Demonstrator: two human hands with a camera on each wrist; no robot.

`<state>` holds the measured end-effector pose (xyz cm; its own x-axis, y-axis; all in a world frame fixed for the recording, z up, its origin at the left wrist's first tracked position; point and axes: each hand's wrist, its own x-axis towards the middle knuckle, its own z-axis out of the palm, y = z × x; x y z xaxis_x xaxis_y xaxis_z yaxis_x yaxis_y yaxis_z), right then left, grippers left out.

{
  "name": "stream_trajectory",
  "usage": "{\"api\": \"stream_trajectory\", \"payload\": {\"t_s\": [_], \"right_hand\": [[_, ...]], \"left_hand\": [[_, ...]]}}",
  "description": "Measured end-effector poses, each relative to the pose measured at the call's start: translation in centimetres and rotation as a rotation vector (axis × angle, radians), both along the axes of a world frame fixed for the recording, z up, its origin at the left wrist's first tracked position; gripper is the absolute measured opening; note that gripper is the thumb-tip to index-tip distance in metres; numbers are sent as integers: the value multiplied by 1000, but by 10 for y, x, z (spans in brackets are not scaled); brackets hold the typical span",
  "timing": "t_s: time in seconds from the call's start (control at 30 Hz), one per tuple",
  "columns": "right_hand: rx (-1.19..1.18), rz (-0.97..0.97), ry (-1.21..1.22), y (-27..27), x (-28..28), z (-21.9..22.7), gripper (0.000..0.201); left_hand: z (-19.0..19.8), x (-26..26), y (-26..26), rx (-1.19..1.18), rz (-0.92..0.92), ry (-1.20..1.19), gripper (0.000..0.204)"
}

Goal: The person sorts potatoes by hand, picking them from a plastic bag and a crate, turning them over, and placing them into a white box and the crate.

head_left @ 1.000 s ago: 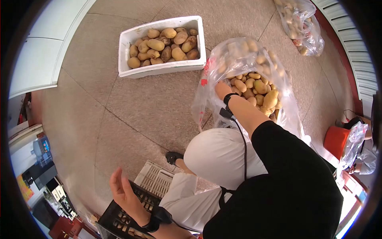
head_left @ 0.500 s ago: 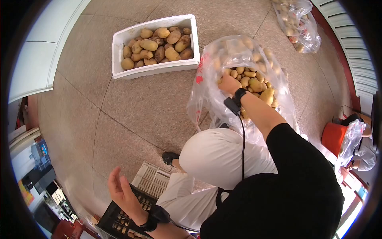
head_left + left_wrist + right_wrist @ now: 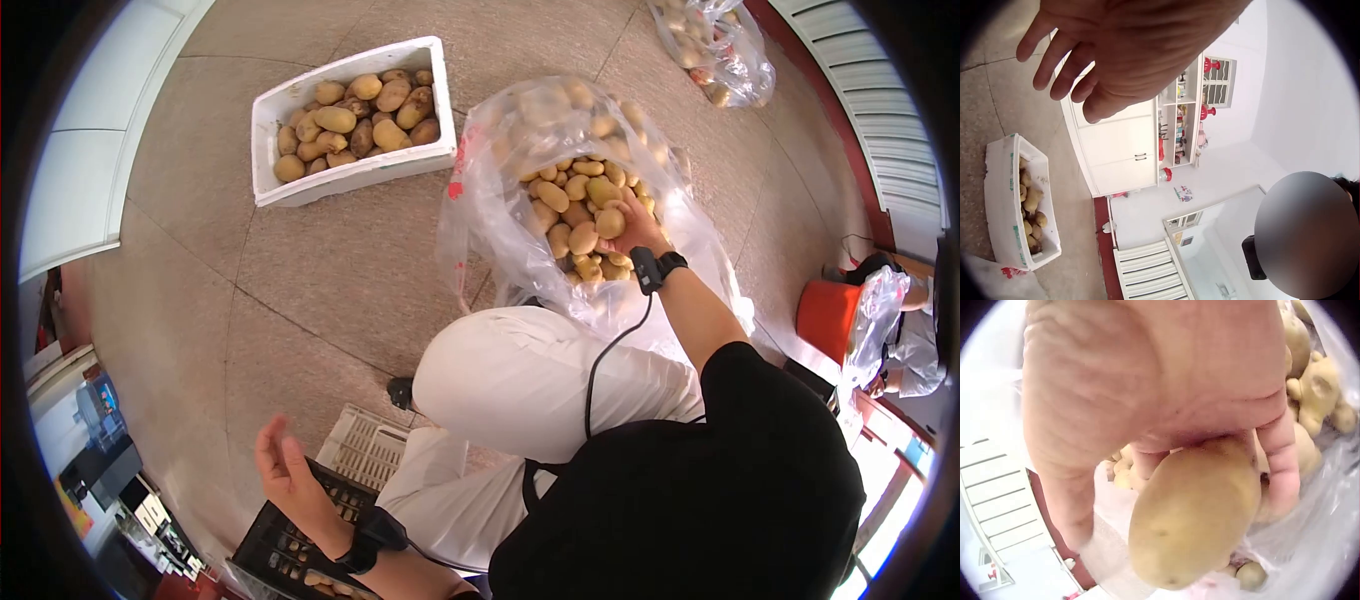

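My right hand (image 3: 632, 225) is inside the open clear plastic bag (image 3: 480, 220), at the right side of a heap of potatoes (image 3: 575, 205). In the right wrist view a smooth yellow-brown potato (image 3: 1194, 515) lies under the palm, and the fingers of the right hand (image 3: 1166, 387) curl round it. A knobbly potato (image 3: 1317, 394) shows beyond these fingers. My left hand (image 3: 290, 480) is raised over a black crate (image 3: 265, 545), its fingers loosely spread and holding nothing. The left wrist view shows the same left hand (image 3: 1110, 56) with relaxed fingers.
A white foam box (image 3: 355, 180) full of larger potatoes stands on the floor left of the bag. Another bag of potatoes (image 3: 715, 50) lies at the far right. A cream crate (image 3: 365, 445) is by my leg. A red bucket (image 3: 828, 318) stands at the right.
My right hand has moved from the left side of the bag's opening across to the right side, onto a potato. The left hand stays raised. The head view has shifted slightly.
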<state>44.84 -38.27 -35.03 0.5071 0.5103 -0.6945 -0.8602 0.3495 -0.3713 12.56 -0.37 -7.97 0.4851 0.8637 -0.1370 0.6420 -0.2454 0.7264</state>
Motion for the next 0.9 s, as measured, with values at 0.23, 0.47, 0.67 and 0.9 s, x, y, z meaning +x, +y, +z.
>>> {"api": "stream_trajectory", "payload": {"t_s": [0.23, 0.47, 0.67, 0.9], "right_hand": [[-1023, 608, -289, 16, -44, -60, 48], [-1263, 479, -126, 52, -41, -61, 63], [-714, 233, -147, 70, -28, -9, 58], [100, 366, -181, 169, 1, 144, 37]], "left_hand": [[-1, -6, -3, 35, -32, 3, 24], [-2, -14, -1, 50, -33, 9, 24], [5, -15, -5, 24, 41, -124, 23], [6, -24, -10, -174, -64, -340, 21]]}}
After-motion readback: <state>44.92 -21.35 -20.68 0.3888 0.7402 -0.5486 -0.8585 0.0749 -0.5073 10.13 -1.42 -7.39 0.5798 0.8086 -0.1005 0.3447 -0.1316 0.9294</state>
